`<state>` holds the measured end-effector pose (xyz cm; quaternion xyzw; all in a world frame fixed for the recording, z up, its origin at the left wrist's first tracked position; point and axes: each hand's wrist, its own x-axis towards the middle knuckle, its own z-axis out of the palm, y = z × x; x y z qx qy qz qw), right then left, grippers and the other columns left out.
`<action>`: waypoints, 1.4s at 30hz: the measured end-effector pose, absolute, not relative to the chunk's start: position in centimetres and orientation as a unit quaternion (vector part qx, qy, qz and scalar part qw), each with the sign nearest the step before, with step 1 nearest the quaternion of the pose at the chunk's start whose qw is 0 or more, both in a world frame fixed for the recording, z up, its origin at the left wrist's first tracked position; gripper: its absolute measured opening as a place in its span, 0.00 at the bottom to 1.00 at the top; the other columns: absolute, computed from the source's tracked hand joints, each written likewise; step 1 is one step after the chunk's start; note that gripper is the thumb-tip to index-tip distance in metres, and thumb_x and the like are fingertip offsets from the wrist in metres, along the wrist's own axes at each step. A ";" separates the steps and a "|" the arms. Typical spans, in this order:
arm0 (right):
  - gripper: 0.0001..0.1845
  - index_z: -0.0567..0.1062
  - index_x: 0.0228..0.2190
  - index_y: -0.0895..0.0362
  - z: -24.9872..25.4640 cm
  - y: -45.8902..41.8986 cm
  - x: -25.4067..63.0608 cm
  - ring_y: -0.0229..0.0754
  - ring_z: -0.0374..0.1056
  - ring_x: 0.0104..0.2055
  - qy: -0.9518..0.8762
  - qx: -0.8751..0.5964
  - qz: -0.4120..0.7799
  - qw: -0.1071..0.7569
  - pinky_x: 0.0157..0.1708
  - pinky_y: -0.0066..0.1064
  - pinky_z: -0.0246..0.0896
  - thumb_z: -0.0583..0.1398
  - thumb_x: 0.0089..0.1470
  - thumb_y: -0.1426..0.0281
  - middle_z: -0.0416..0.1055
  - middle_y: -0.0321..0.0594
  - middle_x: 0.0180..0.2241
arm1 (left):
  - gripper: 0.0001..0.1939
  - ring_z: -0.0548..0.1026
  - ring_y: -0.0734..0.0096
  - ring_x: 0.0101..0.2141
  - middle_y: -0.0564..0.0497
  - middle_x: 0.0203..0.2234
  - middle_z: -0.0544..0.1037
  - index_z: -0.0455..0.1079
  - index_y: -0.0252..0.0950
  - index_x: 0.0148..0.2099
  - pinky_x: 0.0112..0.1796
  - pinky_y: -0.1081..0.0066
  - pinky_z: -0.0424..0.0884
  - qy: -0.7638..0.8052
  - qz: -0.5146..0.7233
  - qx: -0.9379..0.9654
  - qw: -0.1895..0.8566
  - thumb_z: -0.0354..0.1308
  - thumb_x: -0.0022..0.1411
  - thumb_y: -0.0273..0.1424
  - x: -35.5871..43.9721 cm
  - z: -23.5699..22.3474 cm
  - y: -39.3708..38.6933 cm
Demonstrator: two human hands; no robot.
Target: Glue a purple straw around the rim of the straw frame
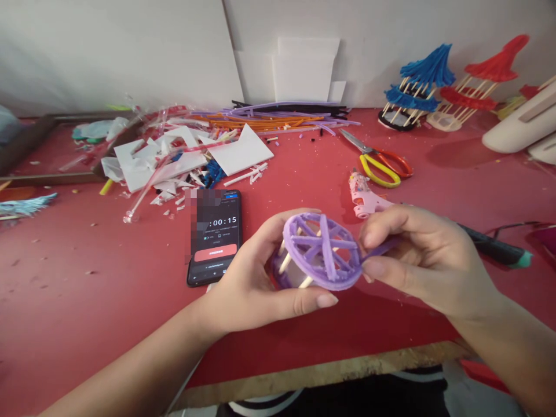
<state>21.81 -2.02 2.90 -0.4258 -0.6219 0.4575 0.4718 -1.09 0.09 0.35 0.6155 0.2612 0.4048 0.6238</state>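
My left hand (260,278) is wrapped round a small purple pipe-cleaner frame (324,249), tilted so its round top faces me. Crossed purple strips span that ring, and pale wooden sticks (284,262) run down from it to a lower purple ring partly covered by my fingers. At the ring's right edge, my right hand (408,255) pinches a purple pipe cleaner (382,248) between thumb and fingers. Its near end meets or almost meets the rim; I cannot tell whether it is attached. Just behind the right hand lies a pink glue gun (367,197).
A phone (215,237) showing a timer lies left of my hands. Behind it are white foam scraps (238,153) and loose pipe cleaners (278,119). Scissors (373,162) lie at right, before a blue model (417,92) and a red model (478,87). The table's front edge (330,373) is close.
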 end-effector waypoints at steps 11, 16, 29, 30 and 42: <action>0.13 0.71 0.31 0.51 2.9 -2.2 21.4 0.33 0.69 0.24 -0.616 -0.426 0.469 0.468 0.19 0.22 0.65 0.70 0.51 0.75 0.72 0.31 0.27 | 0.42 0.75 0.55 0.53 0.47 0.54 0.75 0.65 0.47 0.63 0.47 0.70 0.75 0.233 0.385 0.640 0.623 0.74 0.48 0.22 -1.2 -0.2 0.4; 0.14 0.70 0.31 0.51 2.8 -2.4 21.2 0.30 0.65 0.21 -0.619 -0.421 0.476 0.461 0.17 0.21 0.60 0.69 0.50 0.78 0.70 0.30 0.27 | 0.36 0.76 0.64 0.42 0.49 0.45 0.77 0.67 0.45 0.61 0.42 0.71 0.74 0.258 0.380 0.660 0.595 0.73 0.51 0.23 -1.2 0.2 0.4; 0.13 0.70 0.30 0.52 2.7 -2.3 21.0 0.28 0.66 0.24 -0.598 -0.430 0.485 0.472 0.22 0.15 0.64 0.68 0.50 0.78 0.71 0.29 0.27 | 0.30 0.76 0.60 0.48 0.44 0.51 0.77 0.63 0.40 0.63 0.47 0.68 0.74 0.265 0.335 0.596 0.680 0.68 0.61 0.36 -1.1 0.7 0.2; 0.13 0.70 0.30 0.52 2.6 -2.3 21.1 0.28 0.66 0.25 -0.598 -0.431 0.482 0.473 0.22 0.15 0.65 0.68 0.50 0.78 0.71 0.29 0.27 | 0.30 0.76 0.59 0.49 0.43 0.52 0.76 0.62 0.39 0.63 0.48 0.66 0.74 0.262 0.324 0.585 0.696 0.66 0.63 0.37 -1.1 0.8 0.2; 0.13 0.70 0.30 0.52 2.5 -2.4 20.8 0.27 0.66 0.24 -0.598 -0.436 0.485 0.465 0.22 0.15 0.65 0.68 0.50 0.77 0.71 0.28 0.27 | 0.28 0.74 0.58 0.53 0.44 0.56 0.75 0.62 0.39 0.63 0.54 0.63 0.71 0.286 0.320 0.584 0.689 0.64 0.65 0.40 -1.2 0.8 0.2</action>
